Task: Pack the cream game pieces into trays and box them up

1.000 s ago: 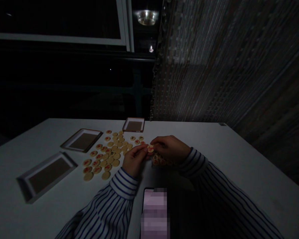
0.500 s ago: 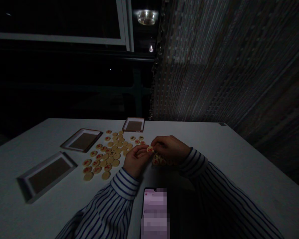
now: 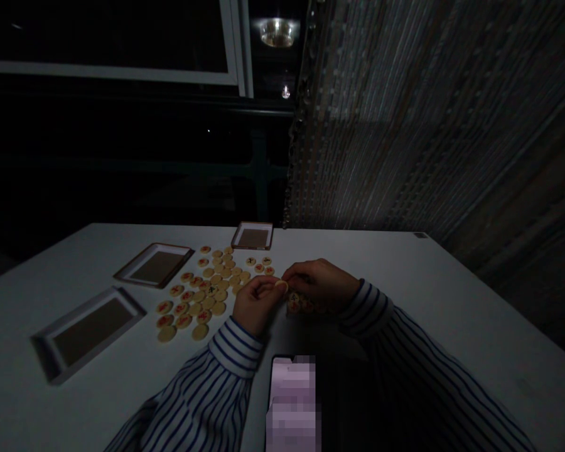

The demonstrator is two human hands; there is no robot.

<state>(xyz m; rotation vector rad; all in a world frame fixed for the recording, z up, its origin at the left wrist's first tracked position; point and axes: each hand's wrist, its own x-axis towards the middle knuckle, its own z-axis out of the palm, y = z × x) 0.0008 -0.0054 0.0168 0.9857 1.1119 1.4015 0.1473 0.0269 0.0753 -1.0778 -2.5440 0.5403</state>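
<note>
Between my left hand (image 3: 255,306) and my right hand (image 3: 321,280) is a round, pale Chinese chess piece (image 3: 281,285), tilted so that its rim shows. The left fingers are closed on it from one side. My right fingertips are pinched together at its other edge, and appear to grip it too. Under the right palm, partly hidden, sits a small box with Chinese chess pieces (image 3: 307,306) in it, some with red and some with dark characters. A wide spread of loose Chinese chess pieces (image 3: 198,296) lies left of my left hand, some showing red characters, others blank side up.
Two shallow trays, one brown-rimmed (image 3: 154,265) and one grey-white (image 3: 89,333), lie at the left of the white table (image 3: 358,248). A smaller box lid (image 3: 253,235) is at the far edge. A lit phone (image 3: 292,402) lies near me. A bead curtain (image 3: 381,125) hangs behind.
The held piece has turned from showing its red-marked face to showing its edge, and has shifted slightly left and down. My right fingertips have moved slightly left.
</note>
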